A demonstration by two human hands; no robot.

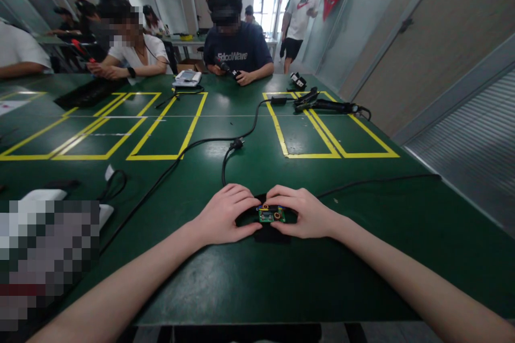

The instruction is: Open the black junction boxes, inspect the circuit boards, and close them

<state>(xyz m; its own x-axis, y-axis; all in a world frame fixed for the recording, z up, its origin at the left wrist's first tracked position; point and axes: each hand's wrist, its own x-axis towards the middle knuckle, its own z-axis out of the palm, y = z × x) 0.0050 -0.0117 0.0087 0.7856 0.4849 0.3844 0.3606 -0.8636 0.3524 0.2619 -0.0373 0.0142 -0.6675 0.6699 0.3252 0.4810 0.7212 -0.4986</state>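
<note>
A small green circuit board [266, 216] with copper coils and blue and yellow parts lies between my two hands, over something black on the green table. My left hand [231, 213] is curved at the board's left edge, thumb below and fingers above, gripping that side. From the right, my right hand [306, 212] holds the other side in the same way, its thumb by the lower coil. The black thing beneath is mostly hidden by the board and my hands.
Black cables [193, 144] cross the green table [225, 284], one ending in a plug [237, 144]. Yellow tape outlines and a black tool [330, 105] lie farther back. White items [44, 198] are at left. People sit across the table; one person stands behind.
</note>
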